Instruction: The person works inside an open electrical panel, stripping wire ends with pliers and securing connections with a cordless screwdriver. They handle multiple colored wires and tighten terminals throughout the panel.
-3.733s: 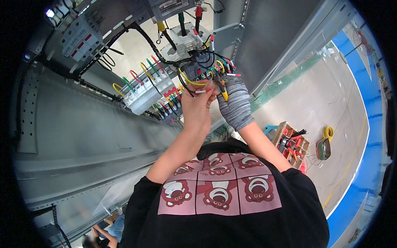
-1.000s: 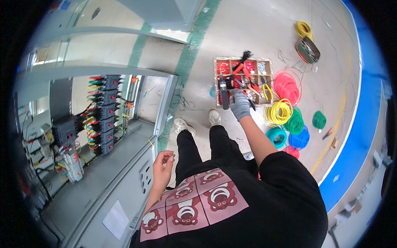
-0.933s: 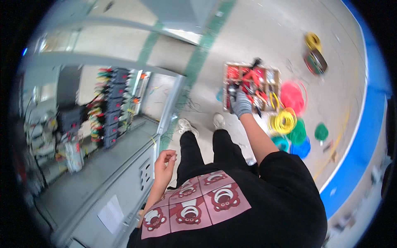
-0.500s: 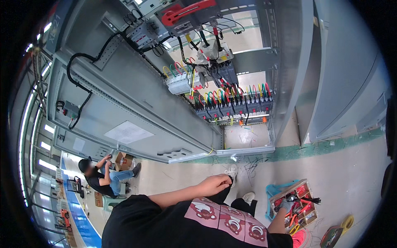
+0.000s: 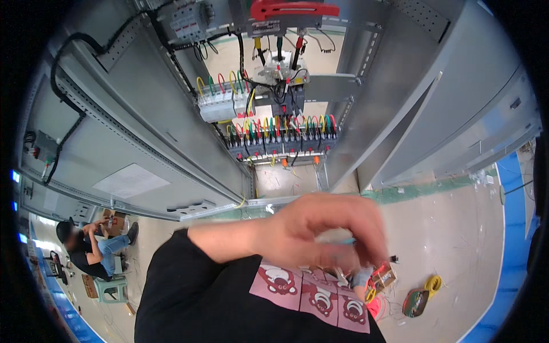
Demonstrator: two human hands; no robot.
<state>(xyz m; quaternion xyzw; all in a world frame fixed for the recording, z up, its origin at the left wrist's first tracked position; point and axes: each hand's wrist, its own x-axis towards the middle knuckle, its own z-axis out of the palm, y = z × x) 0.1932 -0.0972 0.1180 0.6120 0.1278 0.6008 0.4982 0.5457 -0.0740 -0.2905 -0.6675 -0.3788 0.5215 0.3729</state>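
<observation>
Off to the left of the open cabinet [image 5: 151,97], the seated co-worker [image 5: 91,248] is bent over just as half a second ago. The cabinet itself now sits more squarely in view, and here comes the big change: the bare left hand [image 5: 323,231], low by the thigh in the last look, is up and large, blurred with motion, in front of the cabinet's lower sill. It's curled loosely, thumb and fingers parted. To the right, below the cabinet, the gloved right hand [image 5: 361,278] remains down at the wooden box [image 5: 390,281]; the left hand partly hides it, so I can't tell what its fingers are doing.

Now the containers! Left of the cabinet, a cardboard box [image 5: 117,222] stands near the co-worker's hands, its contents too small to make out. Inside the cabinet, a row of breakers [image 5: 280,146] runs across, with red, yellow and green wires looping above. Out on the floor, right of the cabinet's opening, the wooden box shows red and yellow tool handles [image 5: 370,292], much of it covered. Farther right from the cabinet, a dark green container [image 5: 416,303] sits just beside a yellow coil [image 5: 433,283].
</observation>
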